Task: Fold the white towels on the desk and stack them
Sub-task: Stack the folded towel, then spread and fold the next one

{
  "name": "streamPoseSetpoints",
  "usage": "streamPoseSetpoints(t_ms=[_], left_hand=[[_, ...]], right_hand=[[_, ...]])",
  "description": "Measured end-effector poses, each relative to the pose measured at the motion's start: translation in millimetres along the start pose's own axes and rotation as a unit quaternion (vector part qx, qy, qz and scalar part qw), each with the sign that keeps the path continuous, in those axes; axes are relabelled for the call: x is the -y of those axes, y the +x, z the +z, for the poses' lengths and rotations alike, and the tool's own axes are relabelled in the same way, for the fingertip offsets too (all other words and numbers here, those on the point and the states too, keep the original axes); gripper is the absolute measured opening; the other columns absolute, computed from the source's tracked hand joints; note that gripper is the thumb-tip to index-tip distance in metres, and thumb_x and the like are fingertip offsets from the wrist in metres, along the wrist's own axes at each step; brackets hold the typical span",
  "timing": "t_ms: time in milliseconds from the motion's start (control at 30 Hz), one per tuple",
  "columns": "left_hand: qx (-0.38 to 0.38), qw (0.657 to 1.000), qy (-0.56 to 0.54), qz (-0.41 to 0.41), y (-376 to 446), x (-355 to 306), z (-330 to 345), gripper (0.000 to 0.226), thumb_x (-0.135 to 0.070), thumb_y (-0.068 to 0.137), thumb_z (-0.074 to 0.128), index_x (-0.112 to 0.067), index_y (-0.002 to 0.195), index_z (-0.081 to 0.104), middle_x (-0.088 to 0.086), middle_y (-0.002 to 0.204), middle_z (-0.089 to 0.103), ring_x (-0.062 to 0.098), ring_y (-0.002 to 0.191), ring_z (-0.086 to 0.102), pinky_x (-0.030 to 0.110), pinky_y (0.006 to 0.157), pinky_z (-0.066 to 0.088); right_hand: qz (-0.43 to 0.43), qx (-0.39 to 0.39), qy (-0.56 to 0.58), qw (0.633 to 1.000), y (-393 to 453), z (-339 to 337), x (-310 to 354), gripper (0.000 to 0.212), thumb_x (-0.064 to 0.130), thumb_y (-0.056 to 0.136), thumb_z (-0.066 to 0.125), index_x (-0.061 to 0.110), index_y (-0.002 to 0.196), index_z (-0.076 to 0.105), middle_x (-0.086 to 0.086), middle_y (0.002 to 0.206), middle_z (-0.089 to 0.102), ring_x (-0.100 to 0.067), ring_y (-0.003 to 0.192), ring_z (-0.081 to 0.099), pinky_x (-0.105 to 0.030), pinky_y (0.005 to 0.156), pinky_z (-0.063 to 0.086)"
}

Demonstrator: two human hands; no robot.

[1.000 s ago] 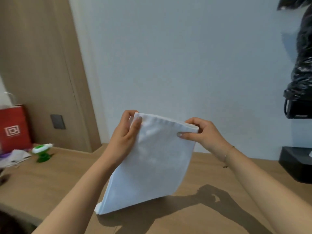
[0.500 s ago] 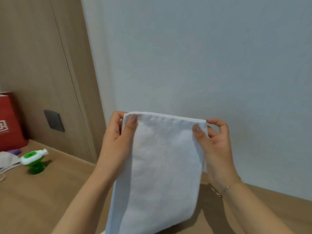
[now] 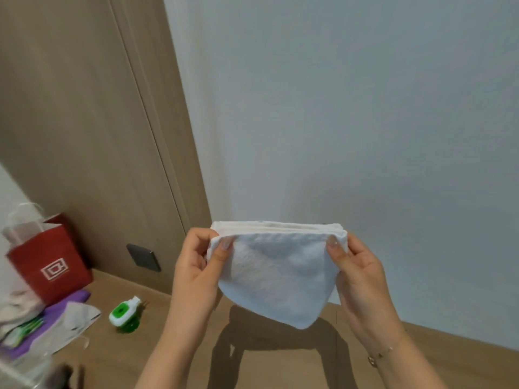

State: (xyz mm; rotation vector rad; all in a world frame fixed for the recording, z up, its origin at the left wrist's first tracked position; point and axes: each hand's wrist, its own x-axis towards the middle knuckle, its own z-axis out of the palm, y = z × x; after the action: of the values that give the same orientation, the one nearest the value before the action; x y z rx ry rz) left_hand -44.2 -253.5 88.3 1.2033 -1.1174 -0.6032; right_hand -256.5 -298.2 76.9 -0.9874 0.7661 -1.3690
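Item: folded white terry towel (image 3: 276, 272) | I see left hand (image 3: 196, 265), right hand (image 3: 359, 273) pinching top corners | long axis level, equidistant, above wooden desk (image 3: 174, 327)

Both forearms are raised above the desk (image 3: 174, 357). Left hand (image 3: 196, 265) and right hand (image 3: 358, 269) are held level, thumbs toward the camera, each pinching a top corner of the folded towel (image 3: 276, 279).

A plain white towel (image 3: 276, 279) is seen between the hands. Left of the left hand (image 3: 196, 272), a red paper bag (image 3: 50, 265) with a white emblem, a green-and-white plug-in device (image 3: 123, 314) and purple sheet (image 3: 60, 304) are seen on the light-brown wood-grain tabletop (image 3: 157, 357).
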Motion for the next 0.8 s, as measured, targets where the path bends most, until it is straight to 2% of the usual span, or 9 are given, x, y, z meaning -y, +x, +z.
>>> streamPoseSetpoints(t_ms=[100, 167, 267, 367, 433, 500, 567, 667, 800], left_hand=[[-0.022, 0.998, -0.054, -0.025, -7.4, -18.6, -25.7, 0.028, -0.053, 0.080, 0.068, -0.028, 0.072, 0.057, 0.002, 0.075, 0.057, 0.010, 0.068, 0.053, 0.025, 0.058, 0.042], [-0.033, 0.995, -0.088, -0.032, -16.5, -24.4, -41.8, 0.028, -0.051, 0.082, 0.070, -0.030, 0.071, 0.057, -0.004, 0.073, 0.059, 0.005, 0.065, 0.054, 0.020, 0.053, 0.044], [-0.071, 0.991, -0.104, -0.040, -36.0, -31.0, -65.2, 0.023, -0.052, 0.077, 0.068, -0.032, 0.074, 0.058, -0.009, 0.073, 0.061, 0.000, 0.064, 0.057, 0.015, 0.051, 0.046], [-0.123, 0.984, -0.120, -0.049, -54.4, -36.4, -88.4, 0.026, -0.045, 0.073, 0.068, -0.033, 0.091, 0.055, -0.015, 0.077, 0.068, -0.001, 0.068, 0.064, 0.014, 0.053, 0.049], [-0.159, 0.977, -0.126, -0.059, -69.0, -38.9, -104.1, 0.040, -0.040, 0.072, 0.070, -0.038, 0.108, 0.054, -0.017, 0.092, 0.074, 0.000, 0.081, 0.070, 0.014, 0.059, 0.053], [-0.180, 0.974, -0.118, -0.066, -86.7, -38.3, -117.2, 0.045, -0.049, 0.070, 0.075, -0.044, 0.112, 0.063, -0.013, 0.107, 0.073, 0.005, 0.096, 0.070, 0.016, 0.067, 0.055], [-0.206, 0.972, -0.093, -0.067, -108.4, -36.6, -130.2, 0.052, -0.063, 0.062, 0.081, -0.042, 0.108, 0.071, -0.006, 0.112, 0.073, 0.010, 0.101, 0.070, 0.018, 0.070, 0.055], [-0.277, 0.954, -0.086, -0.071, -134.6, -30.1, -152.5, 0.066, -0.068, 0.050, 0.085, -0.037, 0.106, 0.072, 0.000, 0.110, 0.074, 0.011, 0.100, 0.070, 0.017, 0.073, 0.055], [-0.348, 0.932, -0.083, -0.062, -169.8, -26.2, -194.6, 0.068, -0.067, 0.049, 0.086, -0.036, 0.107, 0.071, 0.000, 0.108, 0.074, 0.012, 0.098, 0.070, 0.021, 0.075, 0.056]], right_hand=[[-0.014, 0.004, 0.027, 1.000, -16.3, 33.0, 14.9, 0.029, 0.031, 0.079, 0.072, 0.016, 0.103, 0.072, -0.008, 0.104, 0.073, -0.016, 0.089, 0.071, -0.022, 0.066, 0.055], [-0.015, 0.021, 0.040, 0.999, -27.6, 51.0, 16.4, 0.026, 0.028, 0.079, 0.070, 0.015, 0.102, 0.072, -0.008, 0.100, 0.074, -0.016, 0.085, 0.071, -0.022, 0.064, 0.055], [0.011, 0.054, 0.044, 0.998, -44.2, 72.6, 11.1, 0.033, 0.031, 0.077, 0.073, 0.012, 0.104, 0.070, -0.009, 0.100, 0.073, -0.017, 0.084, 0.071, -0.024, 0.063, 0.056], [0.056, 0.088, 0.048, 0.993, -56.9, 85.5, -1.0, 0.041, 0.036, 0.075, 0.076, 0.012, 0.108, 0.069, -0.011, 0.107, 0.072, -0.020, 0.091, 0.071, -0.025, 0.066, 0.056], [0.088, 0.120, 0.046, 0.988, -62.2, 91.6, -10.1, 0.047, 0.041, 0.073, 0.079, 0.014, 0.110, 0.069, -0.010, 0.110, 0.071, -0.020, 0.094, 0.071, -0.025, 0.067, 0.056], [0.112, 0.154, 0.027, 0.981, -65.3, 96.6, -19.8, 0.051, 0.046, 0.070, 0.080, 0.016, 0.110, 0.070, -0.008, 0.110, 0.071, -0.019, 0.095, 0.071, -0.023, 0.067, 0.056], [0.127, 0.183, -0.002, 0.975, -70.9, 104.8, -28.5, 0.048, 0.048, 0.070, 0.078, 0.021, 0.108, 0.071, -0.004, 0.109, 0.072, -0.017, 0.094, 0.071, -0.021, 0.067, 0.056], [0.139, 0.223, -0.009, 0.965, -81.7, 124.6, -40.2, 0.039, 0.042, 0.074, 0.073, 0.023, 0.109, 0.071, 0.000, 0.109, 0.072, -0.013, 0.095, 0.070, -0.018, 0.066, 0.055], [0.155, 0.281, -0.011, 0.947, -108.4, 165.4, -50.2, 0.036, 0.033, 0.080, 0.070, 0.018, 0.112, 0.069, -0.001, 0.108, 0.073, -0.013, 0.094, 0.071, -0.018, 0.065, 0.055]])
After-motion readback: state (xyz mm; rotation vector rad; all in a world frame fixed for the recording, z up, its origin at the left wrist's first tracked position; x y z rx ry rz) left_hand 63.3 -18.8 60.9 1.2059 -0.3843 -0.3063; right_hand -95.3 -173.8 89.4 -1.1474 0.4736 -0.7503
